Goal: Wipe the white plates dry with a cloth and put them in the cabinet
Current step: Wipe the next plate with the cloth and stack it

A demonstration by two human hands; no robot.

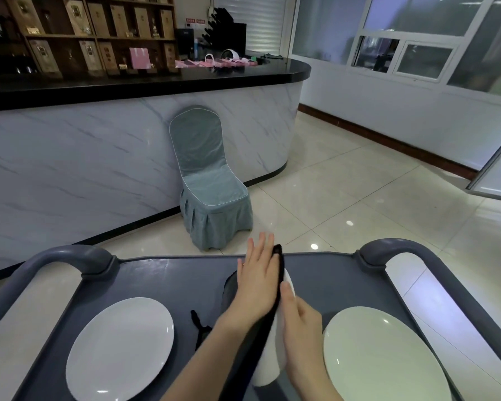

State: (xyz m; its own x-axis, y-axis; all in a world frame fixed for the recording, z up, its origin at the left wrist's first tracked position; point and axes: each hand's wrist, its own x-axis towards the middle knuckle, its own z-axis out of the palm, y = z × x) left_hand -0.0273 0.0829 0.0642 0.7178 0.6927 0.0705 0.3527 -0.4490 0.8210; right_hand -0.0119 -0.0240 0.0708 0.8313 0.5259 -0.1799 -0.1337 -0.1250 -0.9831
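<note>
I have the left hand (pixel 258 282) flat, fingers straight and together, pressing a black cloth (pixel 262 334) against one face of a white plate (pixel 268 366) that stands on edge between both hands. The right hand (pixel 301 328) grips that plate from the other side, thumb laid up along the rim. The plate is held above the middle of the worktop (pixel 162 273), and I see it edge-on, so I cannot judge how dry its faces are.

I read this as the wiping step, with one plate in hand. Next I would work the cloth round the face, turn the plate to reach the back, then carry it off. No cabinet shows from here, so the view has to swing before I can place anything.

Two more white plates lie flat: the left plate (pixel 119 348) and the right plate (pixel 382 357), well apart on either side of my arms. Both are still to be put away, so I judge the task far from done. A thin black strip (pixel 198 325) lies between the left plate and my left forearm; whether it belongs to the cloth I cannot tell.

The worktop is the grey top tray of a cart with looped handles at its far corners. Beyond stand a covered chair (pixel 209 180), a marble-fronted bar (pixel 70 169), shelves of boxes, glossy floor tiles and windows.
</note>
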